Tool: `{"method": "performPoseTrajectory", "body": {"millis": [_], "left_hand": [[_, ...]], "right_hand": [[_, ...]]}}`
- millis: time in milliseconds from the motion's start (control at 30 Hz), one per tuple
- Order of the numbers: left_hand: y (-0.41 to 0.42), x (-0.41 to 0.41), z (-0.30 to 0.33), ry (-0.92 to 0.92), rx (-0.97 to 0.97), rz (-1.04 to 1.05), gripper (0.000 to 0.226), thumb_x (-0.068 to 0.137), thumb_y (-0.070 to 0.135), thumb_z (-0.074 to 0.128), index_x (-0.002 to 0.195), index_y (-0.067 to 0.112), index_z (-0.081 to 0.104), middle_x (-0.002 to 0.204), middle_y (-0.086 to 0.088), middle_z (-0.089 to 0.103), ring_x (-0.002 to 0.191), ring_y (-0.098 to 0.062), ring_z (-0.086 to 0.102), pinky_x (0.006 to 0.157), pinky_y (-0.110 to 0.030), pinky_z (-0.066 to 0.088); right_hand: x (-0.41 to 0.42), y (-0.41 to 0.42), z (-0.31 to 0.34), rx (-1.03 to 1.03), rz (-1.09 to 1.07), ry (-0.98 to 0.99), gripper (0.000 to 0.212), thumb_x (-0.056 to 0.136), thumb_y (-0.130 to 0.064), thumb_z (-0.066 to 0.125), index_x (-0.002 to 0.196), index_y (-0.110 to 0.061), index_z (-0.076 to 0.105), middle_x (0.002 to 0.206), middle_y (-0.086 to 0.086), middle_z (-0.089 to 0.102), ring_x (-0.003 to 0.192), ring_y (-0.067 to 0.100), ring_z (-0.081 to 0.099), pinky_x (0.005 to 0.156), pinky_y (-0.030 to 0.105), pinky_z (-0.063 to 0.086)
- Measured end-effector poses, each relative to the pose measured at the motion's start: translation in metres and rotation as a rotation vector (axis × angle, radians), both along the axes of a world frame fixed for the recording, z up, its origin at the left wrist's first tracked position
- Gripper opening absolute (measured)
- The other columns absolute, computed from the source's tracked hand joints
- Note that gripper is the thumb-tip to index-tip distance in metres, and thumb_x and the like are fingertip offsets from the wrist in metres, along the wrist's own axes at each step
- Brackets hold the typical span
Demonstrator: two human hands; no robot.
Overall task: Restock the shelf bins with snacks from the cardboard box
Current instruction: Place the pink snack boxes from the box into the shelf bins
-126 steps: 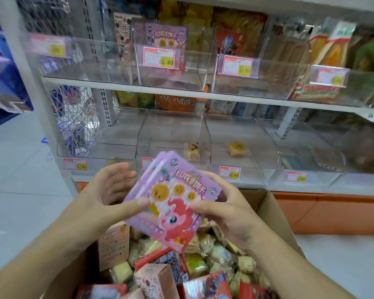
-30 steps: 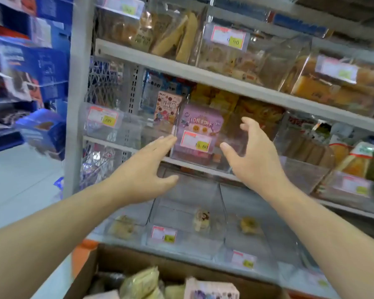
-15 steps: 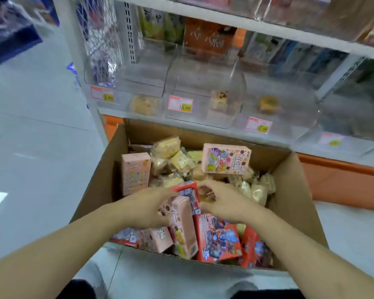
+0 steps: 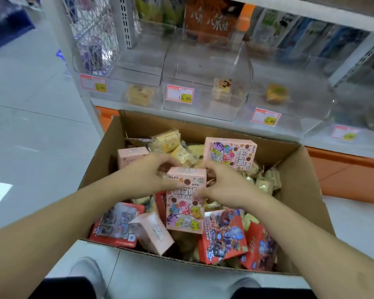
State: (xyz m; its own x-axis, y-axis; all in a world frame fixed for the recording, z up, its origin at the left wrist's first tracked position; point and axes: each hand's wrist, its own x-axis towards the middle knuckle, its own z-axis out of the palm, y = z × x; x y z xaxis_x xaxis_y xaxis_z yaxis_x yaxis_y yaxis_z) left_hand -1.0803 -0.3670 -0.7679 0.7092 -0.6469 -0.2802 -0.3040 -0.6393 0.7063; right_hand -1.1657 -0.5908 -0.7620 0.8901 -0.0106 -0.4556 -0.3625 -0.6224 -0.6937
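An open cardboard box (image 4: 298, 190) on the floor holds pink snack boxes, red boxes and several small yellow wrapped cakes. One upright pink box (image 4: 185, 210) stands in the middle. My left hand (image 4: 148, 175) grips its upper left edge and my right hand (image 4: 221, 184) grips its upper right edge, fingers curled at its top. Another pink box (image 4: 230, 153) leans at the back right of the carton. Clear shelf bins (image 4: 205, 83) stand just beyond the box, each with one or two wrapped snacks inside.
Red boxes (image 4: 224, 236) and a tipped pink box (image 4: 153, 233) crowd the near side of the carton. Price tags (image 4: 179, 93) hang on the bin fronts. A white shelf post (image 4: 73, 67) stands left of the box, with grey floor (image 4: 30, 137) beyond it. My shoes show below.
A second ago both hands were open at the upper bin with the purple packs. They dropped into the carton and now hold the pink box, which stands more upright than half a second ago.
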Motion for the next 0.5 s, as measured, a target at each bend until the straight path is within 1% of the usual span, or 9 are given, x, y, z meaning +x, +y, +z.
{"method": "performPoseTrajectory", "body": {"millis": [67,100,167,233,300,333,400,433,500], "left_hand": [[0.012,0.006,0.003,0.126,0.015,-0.037,0.069,0.078,0.049,0.089,0.138,0.037,0.057,0.125,0.023,0.065,0.113,0.005,0.062,0.096,-0.013,0.051],[0.019,0.008,0.004,0.167,0.042,-0.066,0.076,0.077,0.046,0.09,0.143,0.035,0.054,0.13,0.023,0.062,0.118,0.005,0.061,0.099,-0.014,0.05],[0.028,0.007,0.004,0.224,0.046,-0.098,0.084,0.078,0.046,0.091,0.149,0.034,0.049,0.136,0.023,0.062,0.126,0.002,0.058,0.112,-0.028,0.048],[0.028,0.003,0.009,0.315,-0.071,-0.087,0.076,0.08,0.043,0.09,0.146,0.034,0.052,0.136,0.019,0.067,0.127,-0.002,0.062,0.113,-0.037,0.048],[0.024,-0.002,0.019,0.383,-0.179,-0.035,0.06,0.086,0.027,0.086,0.139,0.028,0.058,0.128,0.012,0.074,0.12,-0.007,0.069,0.105,-0.036,0.056],[0.024,-0.001,0.025,0.376,-0.192,0.003,0.055,0.087,0.022,0.086,0.136,0.027,0.06,0.124,0.009,0.076,0.116,-0.01,0.072,0.1,-0.038,0.059],[0.031,0.004,0.036,0.259,-0.136,0.05,0.049,0.085,0.021,0.087,0.127,0.026,0.064,0.116,0.008,0.079,0.107,-0.011,0.075,0.094,-0.042,0.063],[0.036,0.007,0.042,0.2,-0.097,0.07,0.046,0.084,0.022,0.088,0.123,0.026,0.066,0.112,0.009,0.079,0.104,-0.01,0.076,0.092,-0.043,0.063],[0.052,0.011,0.053,0.13,-0.037,0.146,0.041,0.082,0.024,0.09,0.117,0.024,0.068,0.107,0.011,0.08,0.097,-0.01,0.077,0.089,-0.044,0.064]], "right_hand": [[0.002,-0.007,0.007,0.022,-0.016,-0.004,0.049,0.078,-0.012,0.092,0.116,-0.027,0.064,0.111,-0.003,0.077,0.093,0.018,0.077,0.078,0.041,0.065],[0.002,-0.009,0.011,0.068,-0.029,-0.008,0.049,0.078,-0.01,0.091,0.116,-0.026,0.064,0.111,-0.002,0.078,0.093,0.02,0.078,0.08,0.044,0.065],[0.0,-0.011,0.02,0.194,-0.072,-0.025,0.047,0.083,-0.004,0.087,0.119,-0.021,0.064,0.11,0.001,0.079,0.092,0.021,0.079,0.081,0.044,0.066],[-0.003,-0.008,0.025,0.275,-0.095,-0.054,0.045,0.085,-0.004,0.085,0.122,-0.018,0.063,0.11,0.002,0.08,0.097,0.019,0.079,0.085,0.043,0.065],[-0.004,-0.001,0.028,0.325,-0.113,-0.104,0.044,0.086,-0.009,0.086,0.122,-0.021,0.064,0.111,0.001,0.08,0.102,0.02,0.078,0.088,0.045,0.064],[-0.004,0.002,0.027,0.364,-0.141,-0.123,0.045,0.086,-0.009,0.086,0.123,-0.023,0.064,0.113,-0.001,0.08,0.104,0.019,0.077,0.089,0.045,0.063],[-0.005,0.01,0.024,0.476,-0.188,-0.123,0.051,0.086,-0.009,0.086,0.128,-0.023,0.06,0.119,-0.004,0.078,0.109,0.016,0.075,0.091,0.041,0.063],[-0.007,0.013,0.02,0.485,-0.17,-0.106,0.055,0.085,-0.011,0.087,0.131,-0.023,0.059,0.121,-0.004,0.077,0.111,0.013,0.074,0.095,0.037,0.061],[-0.012,0.025,0.009,0.321,-0.042,-0.034,0.053,0.086,-0.02,0.087,0.13,-0.025,0.059,0.122,-0.006,0.075,0.109,0.005,0.073,0.1,0.031,0.057]]}}
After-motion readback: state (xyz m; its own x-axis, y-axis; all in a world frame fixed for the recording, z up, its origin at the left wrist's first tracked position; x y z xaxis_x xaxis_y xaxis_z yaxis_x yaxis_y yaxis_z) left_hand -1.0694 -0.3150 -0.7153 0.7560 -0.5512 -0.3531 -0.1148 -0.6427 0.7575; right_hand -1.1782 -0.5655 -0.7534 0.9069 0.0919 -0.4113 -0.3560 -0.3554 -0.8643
